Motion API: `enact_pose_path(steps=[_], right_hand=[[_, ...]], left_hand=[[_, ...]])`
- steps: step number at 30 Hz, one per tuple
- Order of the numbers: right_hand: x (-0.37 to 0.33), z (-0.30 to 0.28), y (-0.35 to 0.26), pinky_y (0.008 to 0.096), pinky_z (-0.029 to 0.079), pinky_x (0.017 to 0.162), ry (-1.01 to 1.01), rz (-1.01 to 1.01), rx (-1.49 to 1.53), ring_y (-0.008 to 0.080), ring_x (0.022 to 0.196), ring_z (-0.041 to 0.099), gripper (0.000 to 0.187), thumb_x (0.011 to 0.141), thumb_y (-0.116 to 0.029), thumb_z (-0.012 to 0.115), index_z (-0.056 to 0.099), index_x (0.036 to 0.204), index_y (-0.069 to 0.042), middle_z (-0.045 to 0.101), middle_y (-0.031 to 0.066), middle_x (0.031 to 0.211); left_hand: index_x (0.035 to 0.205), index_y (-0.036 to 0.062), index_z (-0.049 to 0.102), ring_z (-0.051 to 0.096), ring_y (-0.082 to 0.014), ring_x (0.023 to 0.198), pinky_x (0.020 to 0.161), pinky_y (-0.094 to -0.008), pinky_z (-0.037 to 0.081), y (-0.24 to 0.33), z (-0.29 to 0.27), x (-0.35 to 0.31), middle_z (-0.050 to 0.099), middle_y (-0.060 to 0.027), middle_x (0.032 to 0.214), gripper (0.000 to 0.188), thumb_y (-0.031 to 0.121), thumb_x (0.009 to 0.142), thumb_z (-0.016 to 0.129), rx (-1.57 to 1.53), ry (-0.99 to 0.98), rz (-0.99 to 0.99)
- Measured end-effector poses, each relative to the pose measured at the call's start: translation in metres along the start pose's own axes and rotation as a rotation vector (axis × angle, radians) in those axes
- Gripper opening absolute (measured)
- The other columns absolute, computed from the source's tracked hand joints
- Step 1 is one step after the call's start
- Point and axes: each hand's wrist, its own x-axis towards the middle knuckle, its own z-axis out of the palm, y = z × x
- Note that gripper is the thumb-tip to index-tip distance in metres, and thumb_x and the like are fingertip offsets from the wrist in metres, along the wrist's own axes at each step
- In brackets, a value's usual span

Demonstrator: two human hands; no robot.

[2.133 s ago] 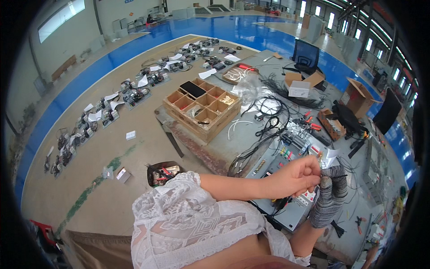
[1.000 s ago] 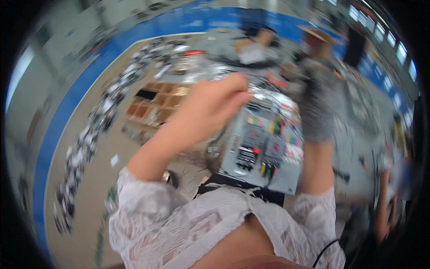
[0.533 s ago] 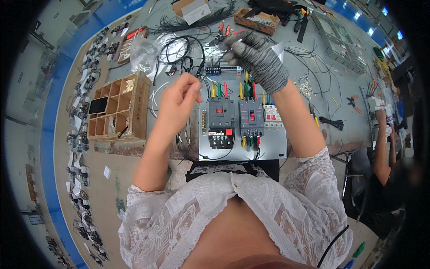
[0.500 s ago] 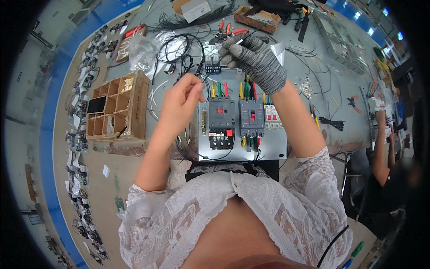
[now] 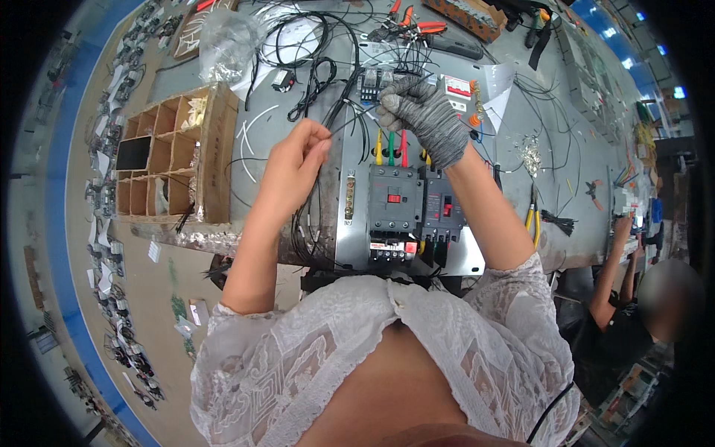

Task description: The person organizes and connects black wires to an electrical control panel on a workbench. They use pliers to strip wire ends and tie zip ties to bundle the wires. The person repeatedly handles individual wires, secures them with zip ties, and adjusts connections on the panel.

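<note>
My bare left hand (image 5: pixel 294 165) is closed, thumb against fingers, pinching a thin black wire (image 5: pixel 344 128). That wire runs up and right toward my right hand (image 5: pixel 424 119), which wears a grey striped knit glove. The gloved fingertips are pinched together at the wire's far stretch; the exact grip is hidden. Both hands hover over a metal mounting plate (image 5: pixel 356 242). On it sit a dark breaker (image 5: pixel 393 197) with a red switch, a second dark breaker (image 5: pixel 441 205) partly behind my right forearm, and a relay block (image 5: pixel 376 86). Yellow, green and red wires rise from the first breaker.
A divided cardboard box (image 5: pixel 216 160) stands at the left. Coiled black cables (image 5: pixel 305 45), a plastic bag (image 5: pixel 227 48) and red-handled pliers (image 5: pixel 428 28) lie at the back. Yellow-handled pliers (image 5: pixel 533 220) rest right of the plate. A co-worker (image 5: pixel 618 320) works at far right.
The view has shifted, with the plate now farther right in it. My right hand has come lower and nearer the plate. The small white piece at its fingertips no longer shows.
</note>
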Motion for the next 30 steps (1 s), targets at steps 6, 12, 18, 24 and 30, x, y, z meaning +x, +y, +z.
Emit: enact_pose_path(steps=[6, 12, 18, 24, 30], right_hand=[[0.014, 0.001, 0.0, 0.0262, 0.053, 0.064, 0.005, -0.039, -0.083, 0.0164, 0.072, 0.064, 0.02, 0.083, -0.013, 0.066, 0.062, 0.098, 0.0, 0.067, 0.0119, 0.083], [0.028, 0.002, -0.002, 0.0261, 0.054, 0.062, 0.068, -0.036, -0.136, 0.0165, 0.072, 0.065, 0.017, 0.084, -0.01, 0.064, 0.062, 0.098, 0.001, 0.067, 0.0122, 0.085], [0.039, -0.002, -0.014, 0.0221, 0.053, 0.059, 0.18, -0.143, -0.117, 0.0145, 0.071, 0.065, 0.022, 0.087, -0.009, 0.059, 0.058, 0.108, -0.001, 0.067, 0.0124, 0.088], [0.045, -0.024, -0.019, 0.0234, 0.052, 0.063, 0.268, -0.143, -0.251, 0.0124, 0.073, 0.063, 0.023, 0.089, -0.011, 0.058, 0.058, 0.109, 0.0, 0.066, 0.0079, 0.087], [0.067, -0.044, -0.027, 0.0221, 0.052, 0.063, 0.345, -0.257, -0.363, 0.01, 0.072, 0.062, 0.017, 0.086, -0.01, 0.061, 0.062, 0.101, -0.001, 0.066, 0.0076, 0.085]], left_hand=[[0.095, 0.0018, 0.054, 0.049, -0.0066, 0.068, 0.062, -0.0201, 0.039, -0.03, -0.011, 0.043, 0.053, 0.0003, 0.073, 0.007, 0.006, 0.091, 0.05, 0.105, 0.065, 0.125], [0.092, 0.002, 0.055, 0.048, -0.0053, 0.065, 0.059, -0.0197, 0.038, -0.03, -0.004, 0.053, 0.054, 0.0014, 0.073, 0.007, 0.009, 0.091, 0.052, -0.013, 0.004, 0.077], [0.088, 0.0014, 0.056, 0.049, -0.0071, 0.062, 0.058, -0.0219, 0.039, -0.047, -0.004, 0.089, 0.055, -0.0006, 0.069, 0.01, 0.011, 0.088, 0.055, -0.134, 0.144, 0.067], [0.085, 0.0005, 0.061, 0.059, -0.0176, 0.064, 0.061, -0.0309, 0.046, -0.074, 0.023, 0.133, 0.063, -0.0089, 0.071, 0.012, 0.012, 0.082, 0.06, 0.078, 0.249, 0.101], [0.085, 0.0003, 0.063, 0.056, -0.0129, 0.062, 0.059, -0.0271, 0.044, -0.089, 0.047, 0.154, 0.062, -0.0059, 0.069, 0.011, 0.011, 0.082, 0.061, -0.061, 0.302, 0.046]])
